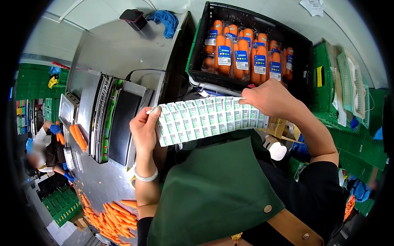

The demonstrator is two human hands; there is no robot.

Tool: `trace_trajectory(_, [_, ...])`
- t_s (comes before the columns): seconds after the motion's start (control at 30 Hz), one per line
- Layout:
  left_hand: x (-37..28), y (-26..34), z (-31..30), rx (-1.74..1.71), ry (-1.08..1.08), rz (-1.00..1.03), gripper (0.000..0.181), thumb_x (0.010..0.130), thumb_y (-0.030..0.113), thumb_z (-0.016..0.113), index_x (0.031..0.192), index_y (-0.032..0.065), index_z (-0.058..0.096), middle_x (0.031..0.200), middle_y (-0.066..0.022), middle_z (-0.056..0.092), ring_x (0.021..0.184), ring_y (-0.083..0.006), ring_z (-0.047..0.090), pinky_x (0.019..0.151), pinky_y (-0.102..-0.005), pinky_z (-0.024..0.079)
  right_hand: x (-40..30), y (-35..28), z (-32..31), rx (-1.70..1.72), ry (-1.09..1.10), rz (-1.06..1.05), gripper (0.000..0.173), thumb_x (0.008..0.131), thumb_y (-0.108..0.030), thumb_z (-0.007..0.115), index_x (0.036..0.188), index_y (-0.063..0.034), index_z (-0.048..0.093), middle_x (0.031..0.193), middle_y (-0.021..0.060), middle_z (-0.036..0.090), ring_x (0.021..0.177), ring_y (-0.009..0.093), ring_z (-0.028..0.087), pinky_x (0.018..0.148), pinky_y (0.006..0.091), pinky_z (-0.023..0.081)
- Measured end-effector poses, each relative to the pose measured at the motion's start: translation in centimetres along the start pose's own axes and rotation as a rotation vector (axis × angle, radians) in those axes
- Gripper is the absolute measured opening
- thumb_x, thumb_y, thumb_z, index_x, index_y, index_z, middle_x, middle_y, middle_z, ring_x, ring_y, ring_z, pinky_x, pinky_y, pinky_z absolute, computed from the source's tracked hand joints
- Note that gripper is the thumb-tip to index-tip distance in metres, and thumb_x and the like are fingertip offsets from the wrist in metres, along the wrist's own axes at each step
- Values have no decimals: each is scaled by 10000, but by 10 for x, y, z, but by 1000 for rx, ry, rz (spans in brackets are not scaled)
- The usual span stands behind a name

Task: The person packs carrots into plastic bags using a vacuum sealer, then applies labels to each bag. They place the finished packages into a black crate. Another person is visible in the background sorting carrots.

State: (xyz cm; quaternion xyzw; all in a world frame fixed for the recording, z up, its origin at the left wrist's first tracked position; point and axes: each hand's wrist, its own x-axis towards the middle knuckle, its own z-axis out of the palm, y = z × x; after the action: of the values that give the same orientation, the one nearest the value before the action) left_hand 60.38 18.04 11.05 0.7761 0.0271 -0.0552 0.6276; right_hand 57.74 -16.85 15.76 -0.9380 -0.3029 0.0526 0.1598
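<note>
A long sheet of small printed stickers stretches between my two hands in front of a green apron. My left hand pinches its left end between thumb and fingers. At its upper right edge, my right hand has thumb and fingertips closed at the stickers; whether it grips the sheet or a single sticker cannot be told. Just beyond my right hand stands a black plastic crate holding several clear packs of carrots with blue and white labels, some with small stickers near their tops.
A wrapping machine stands on the steel table at the left, with loose carrots heaped near its front. A co-worker in blue gloves holds carrots at the far left. Green crates stand at right; a black container sits at the back.
</note>
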Motion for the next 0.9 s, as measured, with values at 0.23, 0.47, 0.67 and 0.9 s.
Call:
trace_trajectory(0.23, [13,4,36,313,171,427,197,894,104,655,768,-40,609,790,-73,577,755,-133,497,685,-291,409,2,36,-5,297,-79,80,338,968,-305,529,732,-62,536,548,122,491,537,306,542,519,386,397])
trace_trajectory(0.47, [36,21,67,-181,84,52,105,887,64,693,928,-23,651,763,28,630,651,-24,505,582,-182,408,12,82,-3,463,-146,108,413,986,-351,496,710,-45,522,570,144,481,561,316,529,553,422,380])
trace_trajectory(0.67, [68,41,91,23,81,101,128,874,89,717,835,-21,662,665,63,569,599,-8,429,524,-181,342,11,115,6,448,106,102,325,940,-372,569,864,-56,551,650,127,581,633,314,607,566,418,440])
trace_trajectory(0.9, [87,58,121,151,-23,147,141,862,79,727,796,-7,638,640,77,519,590,-3,392,500,-187,298,64,118,4,390,224,-124,286,901,-339,619,922,-76,509,663,92,597,620,300,620,531,406,450])
